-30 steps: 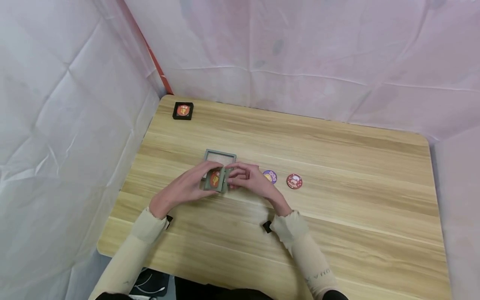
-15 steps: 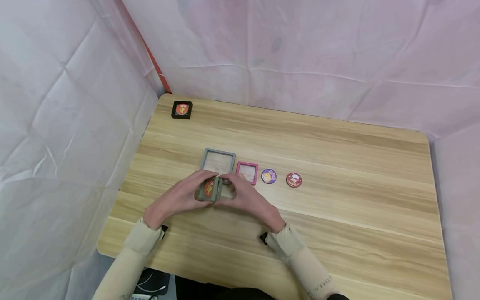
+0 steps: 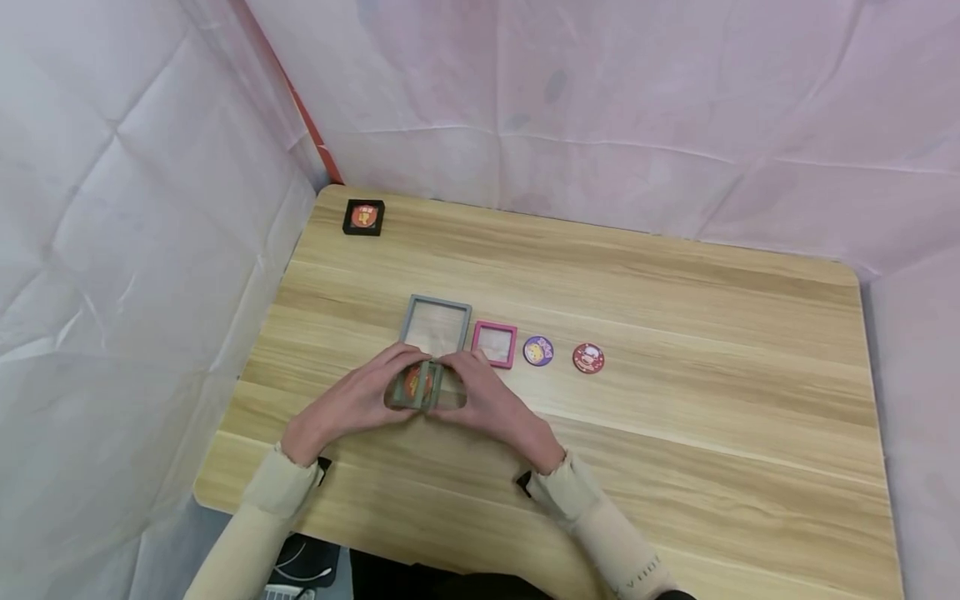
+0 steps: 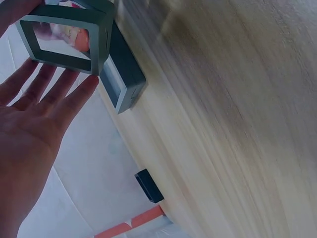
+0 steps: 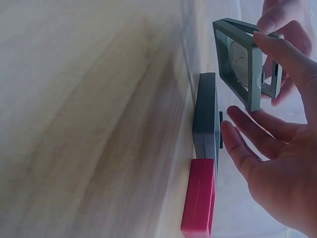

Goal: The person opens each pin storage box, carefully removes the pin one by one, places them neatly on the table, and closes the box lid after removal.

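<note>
Between both hands is a small green hinged display frame [image 5: 255, 74] with clear film, raised above the table. A round red-and-yellow badge [image 3: 415, 381] sits inside it; its white back shows in the right wrist view. The two halves stand partly apart, forming a narrow V. My left hand [image 3: 351, 410] grips one half by its top and bottom edges, thumb and fingers on opposite sides. My right hand [image 3: 501, 406] holds the other half the same way. Just beyond lies a larger blue-grey display frame [image 3: 442, 302], its near edge hidden by the hands.
A pink frame [image 3: 513, 346] lies right of the blue-grey one. Further right are a purple badge [image 3: 538, 351] and a red badge [image 3: 588, 358]. At the far left corner sits a black frame [image 3: 347, 218] with a red badge inside. Fabric walls [image 3: 600, 100] border the table [image 3: 712, 350].
Both hands have drawn the green frame nearer the body and slightly left, uncovering the blue-grey and pink frames. My right hand shifted its hold to the edges, and the halves look closer together.
</note>
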The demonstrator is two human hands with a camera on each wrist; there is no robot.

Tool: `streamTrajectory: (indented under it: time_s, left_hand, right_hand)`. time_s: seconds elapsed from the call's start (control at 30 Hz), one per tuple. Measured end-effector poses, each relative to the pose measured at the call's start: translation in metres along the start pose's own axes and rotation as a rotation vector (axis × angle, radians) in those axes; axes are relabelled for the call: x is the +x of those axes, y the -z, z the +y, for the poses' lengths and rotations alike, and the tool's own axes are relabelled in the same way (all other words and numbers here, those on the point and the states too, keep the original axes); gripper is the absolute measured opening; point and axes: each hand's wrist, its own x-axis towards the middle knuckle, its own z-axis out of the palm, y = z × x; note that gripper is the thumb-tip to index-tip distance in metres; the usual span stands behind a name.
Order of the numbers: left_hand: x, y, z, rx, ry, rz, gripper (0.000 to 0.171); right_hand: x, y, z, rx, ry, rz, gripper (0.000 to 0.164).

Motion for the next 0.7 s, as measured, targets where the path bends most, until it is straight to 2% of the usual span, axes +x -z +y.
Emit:
streamTrajectory:
  time_s: [0.2,0.43,0.7]
  left_hand:
    - [-0.007,0.003,-0.001,-0.061,0.038,-0.008,0.085]
    - [-0.024,0.006,-0.002,-0.086,0.118,-0.006,0.087]
    - [-0.032,0.008,-0.008,-0.136,0.118,0.016,0.084]
  right_hand:
    - [-0.004,-0.004,-0.001,-0.086,-0.009,-0.021,0.075]
    - [-0.012,-0.014,-0.006,-0.198,-0.025,-0.009,0.079]
    - [-0.016,-0.023,-0.006,-0.311,-0.035,0.014,0.077]
